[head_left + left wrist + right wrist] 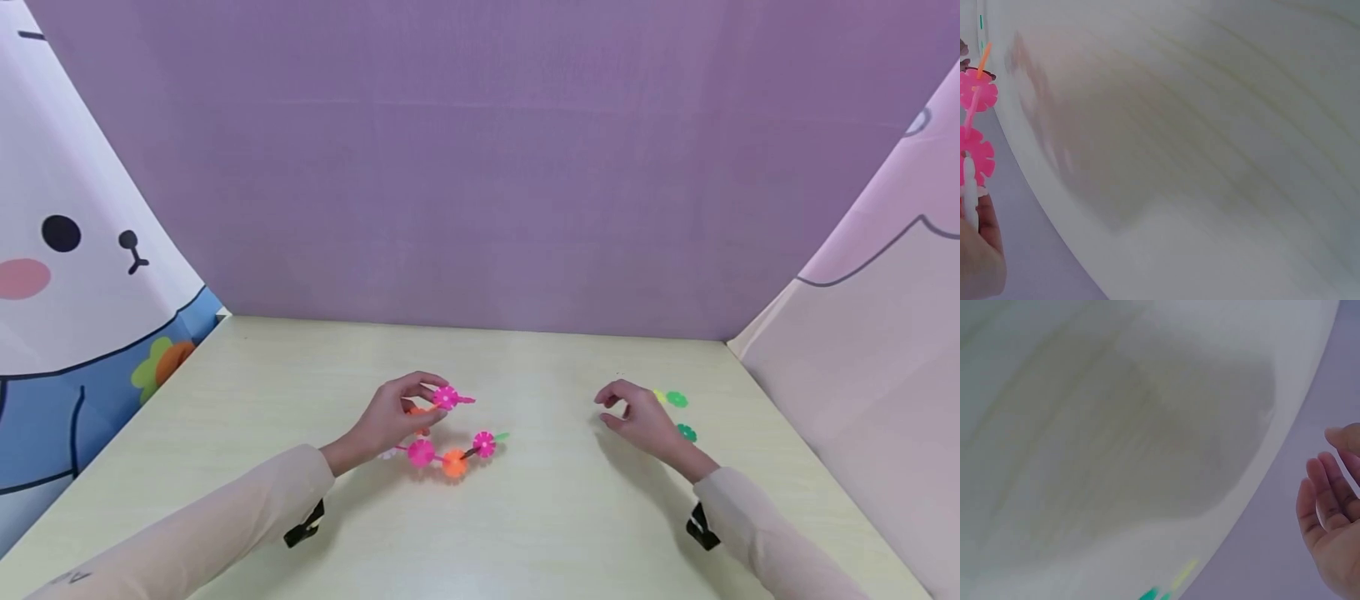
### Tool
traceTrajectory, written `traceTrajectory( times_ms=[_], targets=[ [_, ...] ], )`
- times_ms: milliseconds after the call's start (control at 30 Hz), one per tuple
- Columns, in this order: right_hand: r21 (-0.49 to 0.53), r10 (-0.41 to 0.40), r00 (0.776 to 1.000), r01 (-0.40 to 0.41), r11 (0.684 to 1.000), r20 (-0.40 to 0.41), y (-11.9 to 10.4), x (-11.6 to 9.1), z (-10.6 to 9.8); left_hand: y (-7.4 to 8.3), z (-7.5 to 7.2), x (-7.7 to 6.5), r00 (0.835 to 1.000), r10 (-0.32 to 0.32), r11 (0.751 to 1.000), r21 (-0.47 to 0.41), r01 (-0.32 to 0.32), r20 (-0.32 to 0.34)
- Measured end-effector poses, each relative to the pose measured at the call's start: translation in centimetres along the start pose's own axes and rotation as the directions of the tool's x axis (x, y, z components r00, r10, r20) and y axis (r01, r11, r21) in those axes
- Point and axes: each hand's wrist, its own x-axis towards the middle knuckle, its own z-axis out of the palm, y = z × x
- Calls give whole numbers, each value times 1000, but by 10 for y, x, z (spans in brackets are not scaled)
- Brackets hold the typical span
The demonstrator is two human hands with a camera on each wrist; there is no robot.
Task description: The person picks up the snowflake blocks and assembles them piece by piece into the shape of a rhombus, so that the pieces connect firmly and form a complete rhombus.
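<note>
My left hand (393,412) pinches a chain of interlocked, notched plastic discs just above the table, near a pink disc (446,397) at its upper end. The chain curves below the fingers through another pink disc (421,452), an orange disc (454,463) and a pink disc (483,444), ending at a green disc (502,437) seen edge-on. In the left wrist view, a white disc (969,194) stands edge-on by the fingers. My right hand (640,419) hovers over the table at the right, fingers loosely bent and holding nothing. The left fingers hide part of the chain.
Loose discs lie on the pale table (525,533) beside the right hand: a green disc (677,399), a darker green disc (686,432) and a partly hidden yellow disc (659,396). A purple cloth (480,167) hangs behind, with printed cloths on both sides.
</note>
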Motion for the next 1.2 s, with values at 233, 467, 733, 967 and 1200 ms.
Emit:
traceTrajectory(
  times_ms=[233,467,733,967,1200],
  targets=[
    [-81,39,999,-40,996,-6,21,-19,-23,-2,-2,0,1000,14,1000,0,-14,-10],
    [-123,109,994,-107,987,12,37,-35,-39,-4,-3,0,1000,11,1000,10,-11,-15],
    [-146,187,980,-176,974,67,57,-48,-51,-3,-4,0,1000,3,1000,12,-3,-12],
    [-162,199,975,-182,970,97,64,-54,-57,-3,-5,0,1000,9,1000,15,-9,-15],
    [-199,182,978,-160,967,99,70,-57,-60,-3,-6,0,1000,7,1000,21,-7,-15]
  ],
)
